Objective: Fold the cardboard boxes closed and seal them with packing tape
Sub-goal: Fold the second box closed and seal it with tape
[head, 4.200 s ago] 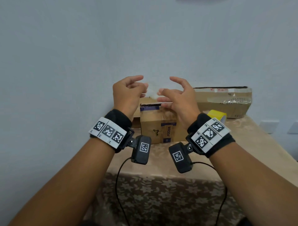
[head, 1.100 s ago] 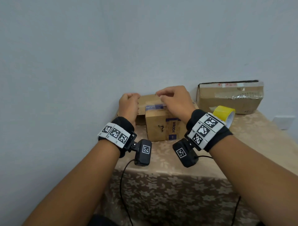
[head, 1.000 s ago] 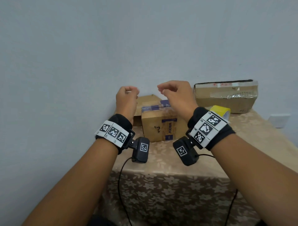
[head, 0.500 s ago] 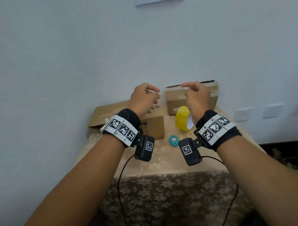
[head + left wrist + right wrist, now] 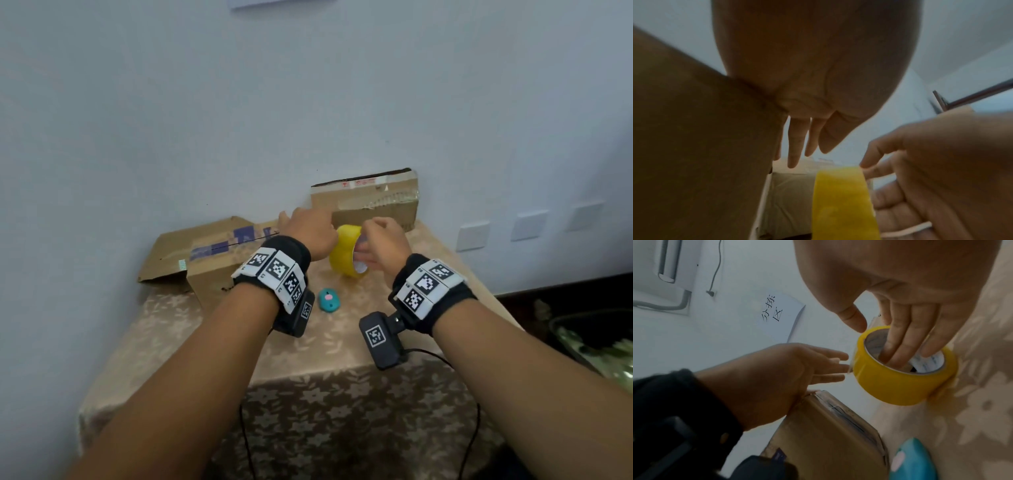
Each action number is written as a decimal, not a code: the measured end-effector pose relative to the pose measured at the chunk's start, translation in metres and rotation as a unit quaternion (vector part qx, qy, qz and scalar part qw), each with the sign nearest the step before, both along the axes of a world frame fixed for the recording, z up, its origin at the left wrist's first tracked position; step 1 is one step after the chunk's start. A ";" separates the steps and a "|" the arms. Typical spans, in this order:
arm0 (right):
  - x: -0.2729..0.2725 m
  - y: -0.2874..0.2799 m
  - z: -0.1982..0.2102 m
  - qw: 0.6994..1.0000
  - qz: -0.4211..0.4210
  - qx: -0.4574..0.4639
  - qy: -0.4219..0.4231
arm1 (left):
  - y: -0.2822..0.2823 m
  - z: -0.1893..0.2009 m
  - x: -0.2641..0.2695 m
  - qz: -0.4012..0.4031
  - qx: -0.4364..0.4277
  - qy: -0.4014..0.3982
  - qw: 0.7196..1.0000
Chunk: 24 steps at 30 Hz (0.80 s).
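A yellow tape roll [image 5: 346, 253] stands on edge on the table, right of a small cardboard box [image 5: 212, 281]. My right hand [image 5: 380, 243] holds the roll. In the right wrist view its fingers [image 5: 898, 344] reach into the core of the roll [image 5: 900, 386] and the thumb sits on the outer rim. My left hand [image 5: 308, 233] is stretched flat, its fingertips [image 5: 838, 368] at a loose clear tape end on the roll's side. Under the left wrist is the small box [image 5: 828, 434], partly hidden in the head view.
A flattened cardboard piece with blue tape [image 5: 205, 250] lies behind the small box against the wall. A longer taped box [image 5: 373, 202] stands at the back right. A small teal object [image 5: 329, 298] lies on the floral tablecloth [image 5: 205, 342] near my wrists.
Both hands came down from in front of the wall to the tape roll. The right hand took hold of the roll, and the left hand opened flat beside it.
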State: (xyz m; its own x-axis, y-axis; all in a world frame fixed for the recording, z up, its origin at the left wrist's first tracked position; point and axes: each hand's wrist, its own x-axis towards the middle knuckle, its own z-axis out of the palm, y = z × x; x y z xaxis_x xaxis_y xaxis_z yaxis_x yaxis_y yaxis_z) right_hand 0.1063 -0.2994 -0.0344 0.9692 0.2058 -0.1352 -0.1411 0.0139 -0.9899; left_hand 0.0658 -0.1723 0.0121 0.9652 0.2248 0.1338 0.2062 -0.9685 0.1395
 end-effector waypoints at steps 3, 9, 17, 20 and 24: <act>-0.001 0.005 -0.001 0.999 -0.015 -0.001 -0.029 | 0.000 -0.002 0.002 -0.008 0.036 0.052 0.998; -0.004 0.005 -0.003 0.998 0.036 0.047 -0.024 | 0.006 -0.003 0.005 -0.009 -0.036 -0.029 0.999; -0.013 0.005 -0.005 0.987 0.099 0.037 -0.123 | 0.011 0.000 -0.002 -0.001 -0.157 -0.110 0.982; -0.011 0.008 -0.006 0.983 0.076 0.041 -0.163 | 0.009 0.005 -0.003 -0.002 -0.162 -0.128 0.978; -0.010 0.010 -0.006 0.979 0.076 0.034 -0.183 | 0.004 0.011 -0.005 0.011 -0.115 -0.128 0.985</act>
State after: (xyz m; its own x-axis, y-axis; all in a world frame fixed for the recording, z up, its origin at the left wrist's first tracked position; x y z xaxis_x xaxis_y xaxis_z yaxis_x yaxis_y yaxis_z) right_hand 0.0958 -0.2893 -0.0404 0.9072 0.3487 0.2354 0.2184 0.0877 -0.9719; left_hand 0.0610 -0.1681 0.0230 0.9007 0.2985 0.3156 0.1563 -0.9005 0.4058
